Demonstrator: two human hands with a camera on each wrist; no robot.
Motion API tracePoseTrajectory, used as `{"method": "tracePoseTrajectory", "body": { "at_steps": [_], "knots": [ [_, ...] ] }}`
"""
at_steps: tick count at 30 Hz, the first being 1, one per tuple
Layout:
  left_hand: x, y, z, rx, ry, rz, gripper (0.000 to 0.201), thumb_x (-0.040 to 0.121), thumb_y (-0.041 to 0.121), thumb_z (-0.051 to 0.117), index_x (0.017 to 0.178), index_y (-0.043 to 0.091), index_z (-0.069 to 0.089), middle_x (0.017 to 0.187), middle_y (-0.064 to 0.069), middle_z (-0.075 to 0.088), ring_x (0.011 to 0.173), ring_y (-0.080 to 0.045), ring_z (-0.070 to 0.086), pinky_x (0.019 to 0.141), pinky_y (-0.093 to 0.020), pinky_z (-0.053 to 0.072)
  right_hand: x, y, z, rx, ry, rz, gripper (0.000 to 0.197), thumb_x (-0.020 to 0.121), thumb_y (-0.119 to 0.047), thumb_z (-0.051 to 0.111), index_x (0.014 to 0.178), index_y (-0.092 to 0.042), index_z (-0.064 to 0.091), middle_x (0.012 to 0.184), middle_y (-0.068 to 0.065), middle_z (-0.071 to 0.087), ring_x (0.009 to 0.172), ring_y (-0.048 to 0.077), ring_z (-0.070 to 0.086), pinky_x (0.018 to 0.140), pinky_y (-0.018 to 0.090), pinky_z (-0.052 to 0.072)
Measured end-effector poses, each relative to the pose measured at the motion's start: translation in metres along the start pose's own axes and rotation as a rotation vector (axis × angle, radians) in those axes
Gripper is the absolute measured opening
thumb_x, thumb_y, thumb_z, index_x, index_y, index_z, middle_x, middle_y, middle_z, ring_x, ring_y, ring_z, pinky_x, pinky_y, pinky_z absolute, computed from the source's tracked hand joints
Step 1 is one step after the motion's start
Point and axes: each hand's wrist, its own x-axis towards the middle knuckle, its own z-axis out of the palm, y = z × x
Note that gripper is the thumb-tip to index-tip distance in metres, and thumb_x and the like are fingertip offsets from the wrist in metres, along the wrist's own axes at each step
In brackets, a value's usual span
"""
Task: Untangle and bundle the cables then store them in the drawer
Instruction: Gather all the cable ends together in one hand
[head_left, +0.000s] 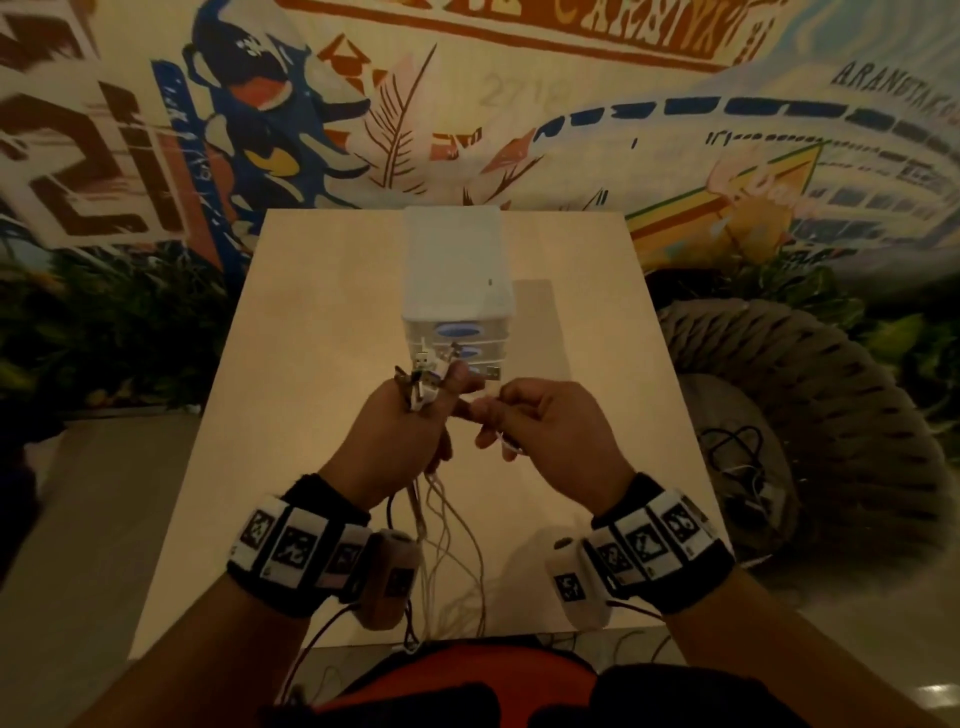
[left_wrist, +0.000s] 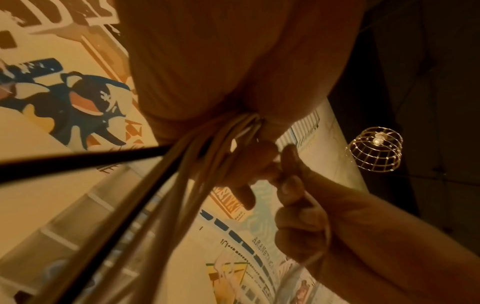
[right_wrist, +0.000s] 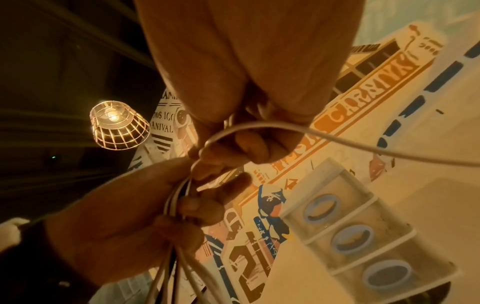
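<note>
Hidden: left palm and most of its fingers are out of sight in the head view; the cables (head_left: 415, 395) vanish into the fist and come out below it.
Hard to make out: the plug types at the top of the bundle are blurred; one metal plug (head_left: 492, 373) pointing right looks like USB. How many cables there are cannot be counted.
Cut off: the hanging strands run off the near table (head_left: 322, 291) edge into the person's lap; their lower ends are unseen.
Left hand (head_left: 402, 441): raised over the table, back toward the head camera, fingers curled round the gathered cables, thumb up beside the plugs, which stick out above the fist.
Right hand (head_left: 540, 426): level with the left and just beside it, fingers curled, thumb and fingertips pinching one pale cable (right_wrist: 262, 124); in the right wrist view this strand loops out of the pinch and runs away to the right.
Hands together: fingertips nearly meet; whether they touch cannot be told.
Cables: in the air between both hands, over the middle of the table, near the front of the drawers.
Drawers (head_left: 457, 291): small white unit standing behind the hands; three fronts with blue oval handles, all closed.
Chair (head_left: 810, 415): woven seat to the right of the table, a dark cable heap (head_left: 737, 457) lying on it.
Lamp (right_wrist: 118, 125): lit wire-cage shade, seen in both wrist views.
</note>
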Motion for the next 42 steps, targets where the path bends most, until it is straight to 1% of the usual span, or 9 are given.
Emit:
{"method": "tracePoseTrajectory", "body": {
  "at_steps": [3,15,20,23,29,32,34,38,42],
  "knots": [
    [-0.002,-0.001,0.006,-0.079,-0.005,-0.025,0.027,0.102,0.046,0.045,0.09,0.039,0.068,0.069,-0.017,0.065,0.053,-0.024,0.057,0.051,-0.033,0.051,0.003,0.0,0.006,-0.066,-0.005,-0.019,0.026,0.095,-0.028,0.068,0.078,-0.011,0.075,0.06,-0.001,0.071,0.048,0.006,0.056,0.054,0.017,0.045],
    [0.009,-0.005,0.001,-0.52,0.147,-0.014,0.034,0.106,0.029,0.043,0.087,0.007,0.062,0.076,-0.015,0.069,0.073,-0.028,0.071,0.071,-0.043,0.062,-0.019,0.03,-0.012,-0.195,-0.298,-0.041,0.039,0.109,-0.037,0.034,0.086,-0.023,0.062,0.065,-0.003,0.042,0.061,0.012,0.04,0.062,0.023,0.035],
    [0.006,-0.001,0.013,-0.599,0.005,-0.056,0.036,0.105,0.034,0.045,0.074,0.016,0.05,0.056,0.001,0.031,0.044,-0.013,0.028,0.047,-0.03,0.034,-0.027,0.041,-0.011,-0.265,-0.317,-0.076,0.036,0.108,-0.038,0.037,0.086,-0.023,0.061,0.07,-0.001,0.05,0.064,0.006,0.046,0.064,0.017,0.036],
    [0.009,0.003,0.015,-0.605,-0.012,-0.009,0.04,0.104,0.035,0.045,0.067,0.021,0.048,0.055,0.0,0.025,0.044,-0.013,0.018,0.047,-0.028,0.018,-0.036,0.056,-0.005,-0.216,-0.359,0.058,0.042,0.108,-0.042,0.033,0.081,-0.021,0.058,0.062,-0.014,0.047,0.059,0.0,0.043,0.062,0.012,0.035],
    [0.007,0.007,0.006,-0.618,-0.037,0.04,0.043,0.106,0.039,0.037,0.068,0.019,0.035,0.057,-0.002,0.019,0.044,-0.015,0.013,0.046,-0.025,0.019,-0.08,0.141,-0.019,-0.129,-0.274,0.389,0.049,0.093,-0.073,0.032,0.072,-0.033,0.052,0.068,-0.016,0.045,0.06,0.003,0.041,0.067,0.02,0.035],
    [0.006,0.012,0.002,-0.698,-0.058,0.013,0.04,0.104,0.042,0.038,0.071,0.021,0.039,0.057,0.002,0.019,0.045,-0.013,0.011,0.046,-0.026,0.014,-0.107,0.185,-0.03,-0.07,-0.255,0.563,0.08,0.072,-0.091,0.045,0.079,-0.013,0.064,0.071,-0.009,0.05,0.062,0.007,0.046,0.068,0.022,0.041],
    [0.007,0.013,0.0,-0.73,-0.116,-0.031,0.04,0.103,0.045,0.04,0.071,0.021,0.037,0.058,0.001,0.015,0.046,-0.013,0.009,0.046,-0.027,0.011,-0.123,0.205,-0.04,0.019,-0.271,0.573,0.079,0.07,-0.08,0.066,0.078,-0.001,0.067,0.068,0.0,0.059,0.064,0.017,0.057,0.073,0.034,0.052],
    [0.001,0.011,0.007,-0.6,-0.207,-0.035,0.037,0.098,0.028,0.056,0.065,0.022,0.042,0.056,0.002,0.014,0.044,-0.012,0.012,0.046,-0.025,0.014,-0.133,0.197,-0.061,-0.113,-0.257,0.478,0.019,0.087,-0.037,0.076,0.099,-0.023,0.08,0.1,-0.008,0.078,0.101,0.015,0.072,0.098,0.035,0.055],
    [-0.006,0.009,0.019,-0.552,-0.364,-0.024,0.032,0.089,0.017,0.066,0.066,0.022,0.044,0.054,0.0,0.019,0.043,-0.013,0.016,0.046,-0.025,0.02,-0.093,0.123,-0.066,-0.117,-0.108,0.265,0.052,0.081,-0.047,0.076,0.129,-0.034,0.063,0.125,-0.021,0.067,0.119,0.001,0.062,0.107,0.032,0.05]
  ]
}}
